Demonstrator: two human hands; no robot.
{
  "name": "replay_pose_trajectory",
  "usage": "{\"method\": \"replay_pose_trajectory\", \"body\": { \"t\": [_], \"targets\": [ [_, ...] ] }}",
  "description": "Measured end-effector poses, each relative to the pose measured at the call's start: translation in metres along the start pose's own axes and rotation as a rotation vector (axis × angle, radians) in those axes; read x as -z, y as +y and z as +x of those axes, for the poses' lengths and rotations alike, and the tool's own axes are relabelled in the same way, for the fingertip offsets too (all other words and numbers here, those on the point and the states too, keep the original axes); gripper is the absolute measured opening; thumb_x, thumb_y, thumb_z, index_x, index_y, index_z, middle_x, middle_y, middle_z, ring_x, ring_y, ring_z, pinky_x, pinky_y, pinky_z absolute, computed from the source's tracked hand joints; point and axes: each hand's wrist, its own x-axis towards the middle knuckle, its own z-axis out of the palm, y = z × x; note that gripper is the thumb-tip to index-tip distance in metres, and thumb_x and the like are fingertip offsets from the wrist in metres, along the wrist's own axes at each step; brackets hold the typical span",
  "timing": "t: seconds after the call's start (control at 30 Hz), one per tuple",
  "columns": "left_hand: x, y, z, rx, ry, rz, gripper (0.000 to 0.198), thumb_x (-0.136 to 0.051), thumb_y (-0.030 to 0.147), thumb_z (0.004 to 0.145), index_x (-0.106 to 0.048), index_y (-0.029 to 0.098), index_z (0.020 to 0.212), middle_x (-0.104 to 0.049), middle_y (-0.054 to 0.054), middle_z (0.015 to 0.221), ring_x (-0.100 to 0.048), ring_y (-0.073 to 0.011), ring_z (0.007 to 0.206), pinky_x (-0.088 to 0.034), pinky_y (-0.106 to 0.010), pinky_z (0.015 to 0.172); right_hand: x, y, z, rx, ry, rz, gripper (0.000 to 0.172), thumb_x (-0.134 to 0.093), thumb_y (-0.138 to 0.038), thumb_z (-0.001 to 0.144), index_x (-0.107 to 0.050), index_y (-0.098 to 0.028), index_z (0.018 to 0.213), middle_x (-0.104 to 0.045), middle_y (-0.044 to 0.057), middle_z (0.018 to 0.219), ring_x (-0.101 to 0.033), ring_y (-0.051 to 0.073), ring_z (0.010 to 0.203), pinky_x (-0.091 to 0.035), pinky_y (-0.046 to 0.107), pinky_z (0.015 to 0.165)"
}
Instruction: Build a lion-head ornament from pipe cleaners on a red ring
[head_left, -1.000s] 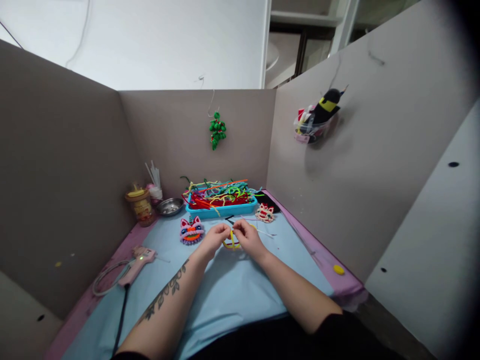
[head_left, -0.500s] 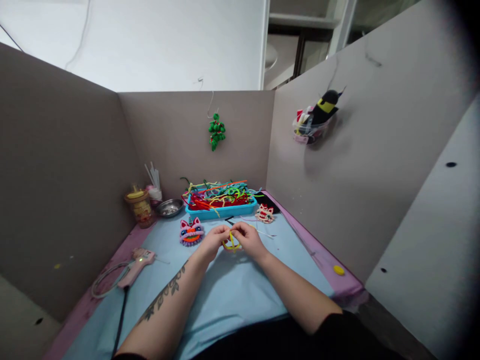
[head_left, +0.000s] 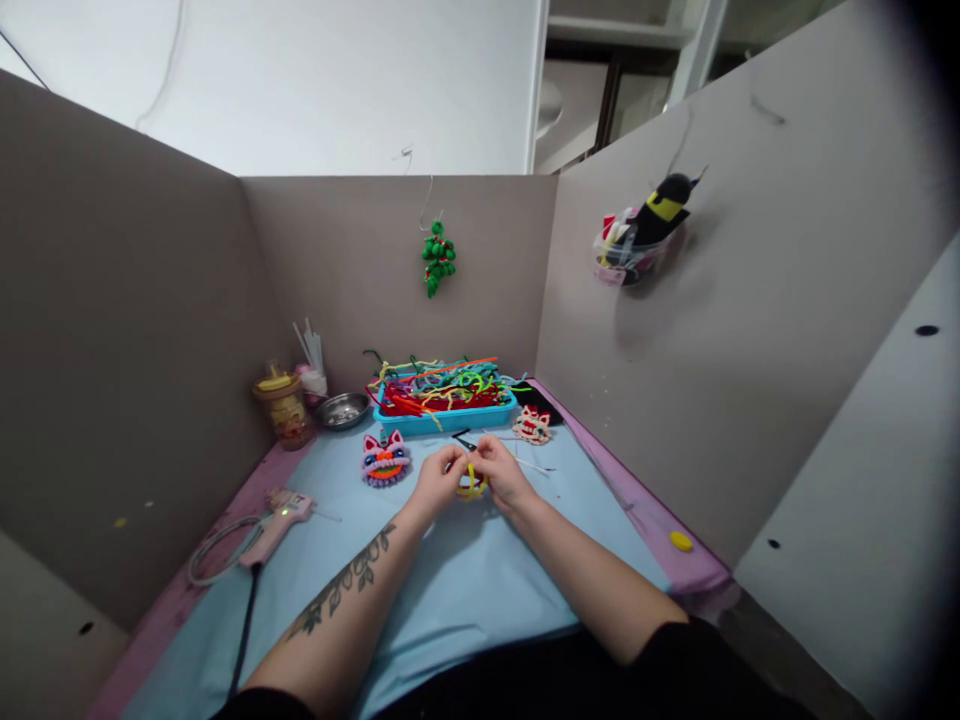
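Observation:
Above the middle of the blue cloth [head_left: 450,580], my left hand [head_left: 441,478] and my right hand [head_left: 501,472] are close together. Their fingers pinch a small looped yellow piece [head_left: 472,488] between them. Just beyond the fingers lies a dark, thin tool [head_left: 464,440], partly hidden by the hands. A pink and purple animal-face piece [head_left: 385,460] rests left of my left hand. To the right, past my right hand, is a cream and red animal-face piece [head_left: 532,425].
Behind the hands stands a blue tray [head_left: 442,420] heaped with coloured fuzzy stems. A metal bowl [head_left: 343,410], a lidded cup [head_left: 286,410] and a pink glue gun [head_left: 277,525] are at left. At right is a yellow disc [head_left: 681,541].
The view has shifted slightly. Both hands have moved a little to the right with the yellow piece, which has turned somewhat between the fingers.

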Motion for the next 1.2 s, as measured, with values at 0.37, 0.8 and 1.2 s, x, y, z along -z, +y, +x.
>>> {"method": "replay_pose_trajectory", "body": {
  "t": [0.37, 0.8, 1.2],
  "targets": [
    [0.006, -0.002, 0.003, -0.025, 0.021, 0.077, 0.016, -0.049, 0.029, 0.077, -0.05, 0.017, 0.066, -0.049, 0.002, 0.063, -0.044, -0.012, 0.063, -0.034, -0.021, 0.059, 0.01, -0.006, 0.005, 0.228, -0.057, -0.454, 0.025, -0.059, -0.04, 0.071, -0.054, -0.016, 0.066, -0.05, -0.003, 0.058, -0.044, 0.01, 0.057, -0.036, 0.023, 0.055],
    [0.02, -0.009, 0.006, -0.274, -0.009, 0.459, 0.006, -0.055, 0.019, 0.075, -0.06, 0.021, 0.075, -0.061, -0.004, 0.076, -0.052, -0.0194, 0.076, -0.033, -0.03, 0.077, 0.011, -0.005, 0.005, 0.177, -0.154, -0.518, 0.023, -0.057, -0.038, 0.073, -0.052, -0.017, 0.066, -0.046, -0.004, 0.058, -0.041, 0.01, 0.055, -0.031, 0.022, 0.054],
    [0.025, -0.001, 0.005, -0.28, -0.087, 0.396, 0.005, -0.06, 0.025, 0.073, -0.064, 0.023, 0.07, -0.062, -0.004, 0.072, -0.051, -0.0206, 0.076, -0.03, -0.034, 0.087, 0.012, -0.008, 0.003, 0.082, -0.307, -0.375, 0.029, -0.059, -0.042, 0.071, -0.051, -0.016, 0.062, -0.042, -0.004, 0.058, -0.037, 0.01, 0.057, -0.028, 0.022, 0.054]
  ]
}}
